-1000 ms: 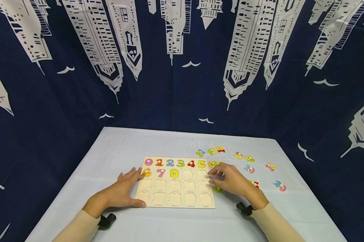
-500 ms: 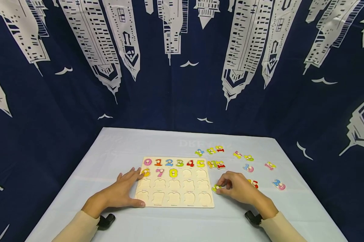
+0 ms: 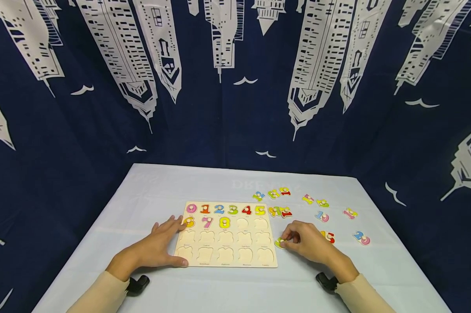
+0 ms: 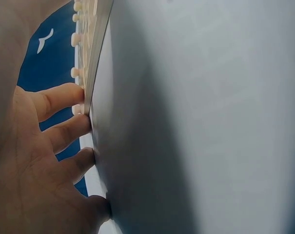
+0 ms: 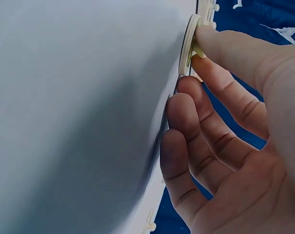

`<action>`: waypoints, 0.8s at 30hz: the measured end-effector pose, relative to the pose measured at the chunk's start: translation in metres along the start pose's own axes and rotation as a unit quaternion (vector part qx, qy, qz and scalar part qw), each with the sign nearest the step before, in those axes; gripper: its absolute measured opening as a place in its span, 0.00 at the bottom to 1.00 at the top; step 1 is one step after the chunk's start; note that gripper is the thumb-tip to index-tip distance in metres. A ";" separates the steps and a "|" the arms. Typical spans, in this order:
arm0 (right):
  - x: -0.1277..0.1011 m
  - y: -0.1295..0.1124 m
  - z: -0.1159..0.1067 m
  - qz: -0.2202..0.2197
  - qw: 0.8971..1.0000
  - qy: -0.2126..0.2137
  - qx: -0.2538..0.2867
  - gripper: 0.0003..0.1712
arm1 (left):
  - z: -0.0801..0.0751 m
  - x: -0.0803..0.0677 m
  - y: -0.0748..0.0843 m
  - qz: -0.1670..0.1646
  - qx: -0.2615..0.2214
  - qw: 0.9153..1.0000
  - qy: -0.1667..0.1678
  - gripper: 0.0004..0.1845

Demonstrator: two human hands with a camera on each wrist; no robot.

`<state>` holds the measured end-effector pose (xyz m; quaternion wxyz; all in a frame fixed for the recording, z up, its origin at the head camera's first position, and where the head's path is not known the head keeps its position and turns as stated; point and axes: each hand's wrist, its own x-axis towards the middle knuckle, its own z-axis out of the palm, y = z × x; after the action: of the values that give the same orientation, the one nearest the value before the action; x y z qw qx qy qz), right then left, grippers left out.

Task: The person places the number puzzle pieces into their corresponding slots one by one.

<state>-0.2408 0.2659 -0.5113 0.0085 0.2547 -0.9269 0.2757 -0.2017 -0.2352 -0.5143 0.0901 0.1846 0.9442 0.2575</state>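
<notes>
A pale wooden number-puzzle board lies on the table, with coloured digit pieces in its upper rows and bare recesses below. My left hand rests along its left edge, fingers spread, with the thumb at the near corner; the left wrist view shows those fingers against the board's side. Just right of the board, my right hand pinches a green number piece by its knob between thumb and index finger. In the right wrist view this piece stands edge-on at the fingertips; its digit is mostly hidden.
Loose two-digit pieces lie right of and behind the board, among them a red-and-yellow one, a blue-and-pink one and a red one close to the right hand. A dark blue cloth hangs behind the white table.
My right hand has moved from the board's right edge down and right to the green number piece, and pinches it. During the last half second it has hardly moved. The left hand stays put.
</notes>
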 end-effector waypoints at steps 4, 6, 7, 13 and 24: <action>0.001 -0.002 -0.002 0.003 1.000 0.003 -0.005 0.10 | 0.000 -0.001 0.000 -0.001 -0.004 1.000 -0.002 0.69; 0.002 -0.003 -0.003 0.006 1.000 0.007 -0.007 0.10 | 0.000 -0.001 0.000 -0.003 -0.007 1.000 -0.002 0.69; 0.003 -0.004 -0.004 0.007 1.000 0.009 -0.008 0.10 | 0.000 -0.001 0.001 -0.003 -0.008 1.000 -0.002 0.69; 0.014 -0.014 -0.001 -0.016 1.000 0.012 0.003 0.07 | -0.002 -0.002 0.002 -0.001 -0.007 1.000 0.000 0.70; 0.045 -0.043 0.020 -0.047 0.999 0.014 0.006 0.05 | 0.000 -0.001 -0.002 0.001 -0.006 1.000 0.000 0.71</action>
<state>-0.2570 0.2039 -0.4997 0.0332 0.2939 -0.9122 0.2837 -0.2018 -0.2370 -0.5153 0.0911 0.1847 0.9425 0.2633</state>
